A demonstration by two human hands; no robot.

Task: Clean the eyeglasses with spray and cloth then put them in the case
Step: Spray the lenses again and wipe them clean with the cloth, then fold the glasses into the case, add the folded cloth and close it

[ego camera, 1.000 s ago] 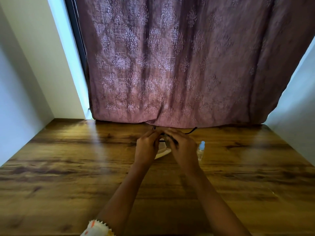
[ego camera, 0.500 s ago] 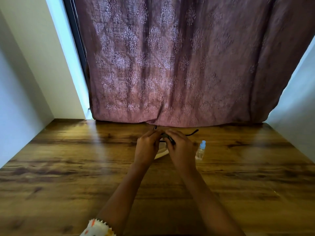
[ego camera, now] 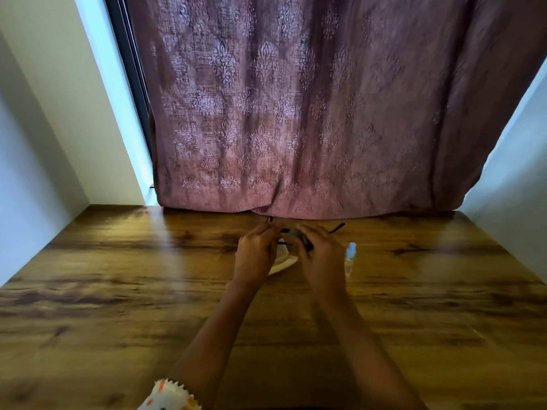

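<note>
Eyeglasses (ego camera: 336, 228) look mid-wipe: left hand (ego camera: 256, 255) and right hand (ego camera: 321, 258) both curl fingers round the frame, just above the table (ego camera: 118, 276), far side. Spray bottle (ego camera: 350, 257) sits just beside the right hand. Pale item (ego camera: 282, 264) underneath, cloth or case unclear. Casing not yet done.

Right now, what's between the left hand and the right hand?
Head view: the eyeglasses, dark-framed, gripped by left hand and right hand; a pale item lies on the table beneath.
</note>
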